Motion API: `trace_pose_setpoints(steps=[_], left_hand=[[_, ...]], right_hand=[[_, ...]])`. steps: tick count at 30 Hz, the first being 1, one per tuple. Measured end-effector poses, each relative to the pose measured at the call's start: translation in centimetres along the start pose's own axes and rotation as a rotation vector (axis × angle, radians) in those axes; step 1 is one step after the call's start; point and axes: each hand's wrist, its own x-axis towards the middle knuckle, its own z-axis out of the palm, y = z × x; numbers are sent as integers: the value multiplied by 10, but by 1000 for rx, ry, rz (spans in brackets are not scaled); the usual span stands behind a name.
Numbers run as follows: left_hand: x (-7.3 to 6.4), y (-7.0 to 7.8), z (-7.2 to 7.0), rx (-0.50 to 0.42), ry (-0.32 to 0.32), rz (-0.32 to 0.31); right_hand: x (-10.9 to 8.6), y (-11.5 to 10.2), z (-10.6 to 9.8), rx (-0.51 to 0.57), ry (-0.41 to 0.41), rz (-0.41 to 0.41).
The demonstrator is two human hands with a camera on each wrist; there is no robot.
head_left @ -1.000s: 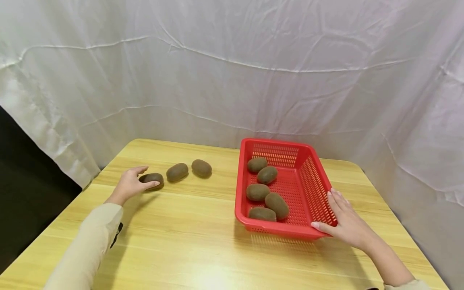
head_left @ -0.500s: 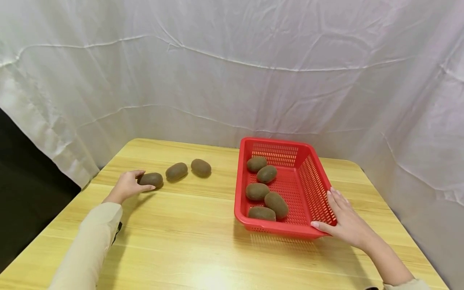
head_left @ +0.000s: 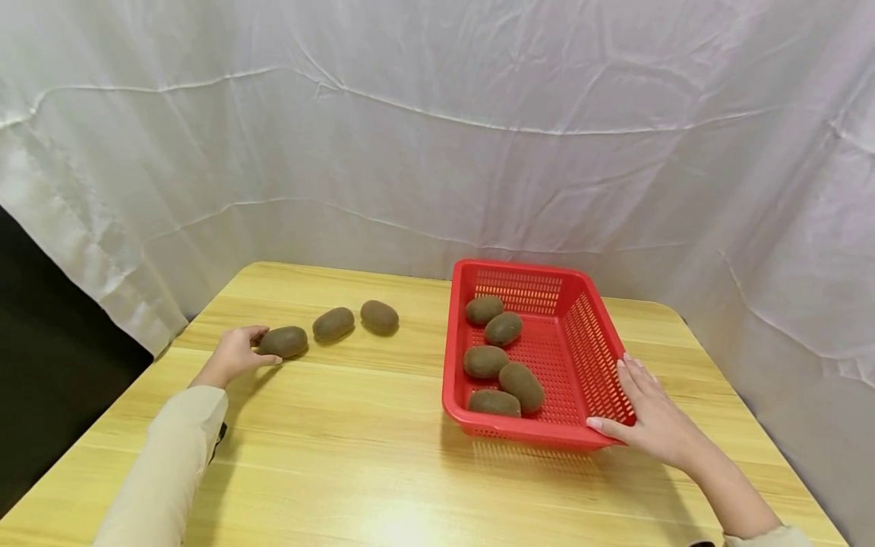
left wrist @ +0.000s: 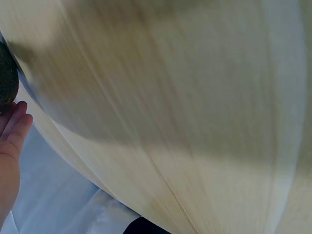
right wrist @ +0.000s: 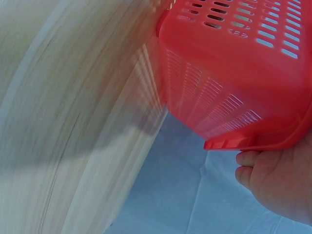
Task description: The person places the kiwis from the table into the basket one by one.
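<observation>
My left hand [head_left: 235, 355] holds the left end of a brown kiwi [head_left: 284, 343] low over the wooden table, thumb in front and fingers behind. Only part of that kiwi [left wrist: 7, 78] and the fingers [left wrist: 17, 124] show at the left edge of the left wrist view. Two more kiwis lie to its right, one tilted kiwi [head_left: 333, 325] and one farther kiwi [head_left: 379, 317]. My right hand [head_left: 659, 418] grips the near right corner of a red plastic basket [head_left: 588, 334], also seen in the right wrist view. Several kiwis, including a near one [head_left: 522, 386], rest along the basket's left side.
The light wooden table [head_left: 362, 456] has rounded far corners. A white curtain [head_left: 424, 152] hangs right behind it and along the sides. Dark cloth [head_left: 61, 357] shows past the table's left edge.
My left hand has come down around the kiwi and shifted slightly left and nearer, showing more of the kiwi's left end. The right hand and basket stay put.
</observation>
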Motion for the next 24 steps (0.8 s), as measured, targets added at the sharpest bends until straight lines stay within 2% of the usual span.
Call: trace_pose_setpoints(steps=[7,24], left_hand=[[1,-1,2,9,3,14],[-5,2,-1,-98,-1,-72]], right_hand=[[0,0,0,0,1,-4],[0,0,1,-4,3,-5]])
